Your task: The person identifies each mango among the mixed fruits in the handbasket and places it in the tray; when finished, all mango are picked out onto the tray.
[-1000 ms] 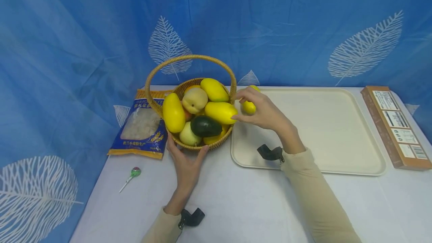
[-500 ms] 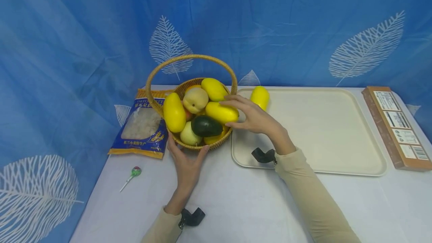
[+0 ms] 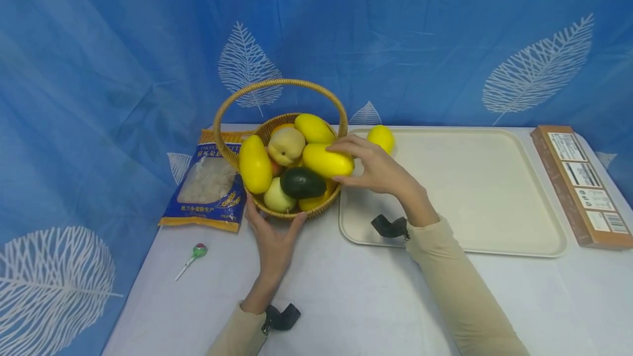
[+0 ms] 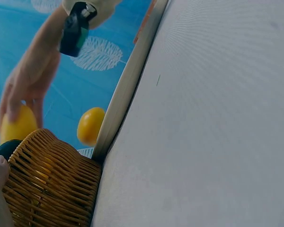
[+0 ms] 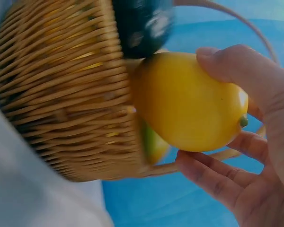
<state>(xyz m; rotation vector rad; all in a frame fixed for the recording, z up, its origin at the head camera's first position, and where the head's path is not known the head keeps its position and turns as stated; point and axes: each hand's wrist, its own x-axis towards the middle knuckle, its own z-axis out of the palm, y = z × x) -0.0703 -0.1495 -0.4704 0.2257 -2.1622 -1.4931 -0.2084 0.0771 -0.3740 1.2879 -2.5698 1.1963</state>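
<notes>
Head: right hand [image 3: 373,166] grasps mango [image 3: 327,160] over basket [image 3: 321,211], long axis roughly left-right, one end toward my palm; tray [image 3: 460,191] lies right. Left hand [image 3: 273,246], farther, holds basket's near side.

Left wrist: my left thumb's on the rim.

Right wrist: thumb and fingers straddle mango, stem palmward.
</notes>
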